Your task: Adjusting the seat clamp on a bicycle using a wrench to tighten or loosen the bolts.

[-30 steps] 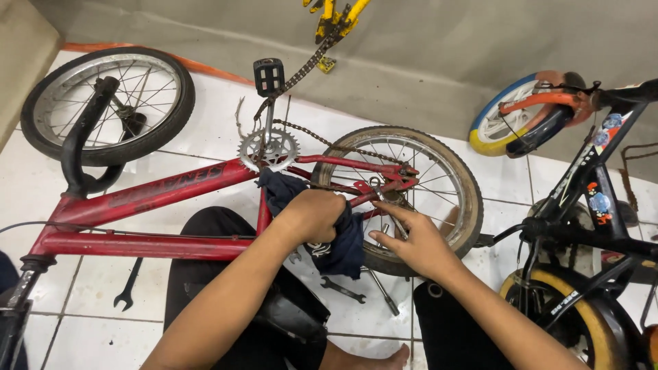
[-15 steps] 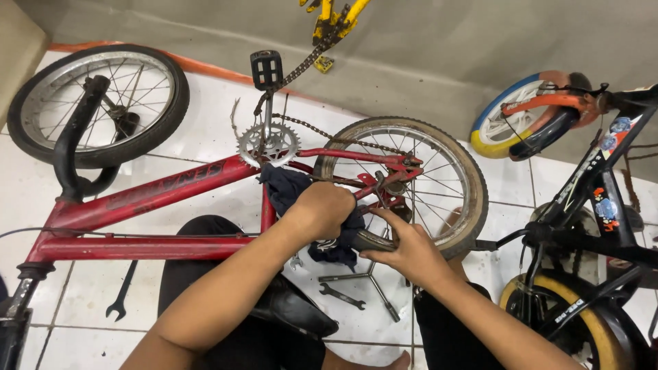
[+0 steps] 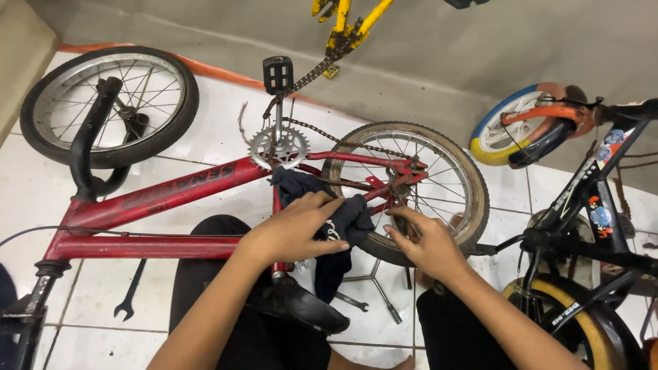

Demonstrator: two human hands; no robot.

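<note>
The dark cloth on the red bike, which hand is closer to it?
Left. The left hand rests right on the dark cloth, gripping it. The right hand is beside it, at the rear wheel.

Left hand [image 3: 295, 229] presses a dark cloth [image 3: 336, 226] on the red bicycle frame [image 3: 171, 195] — right hand [image 3: 428, 243] touches the spoked rear wheel [image 3: 425, 185].
</note>
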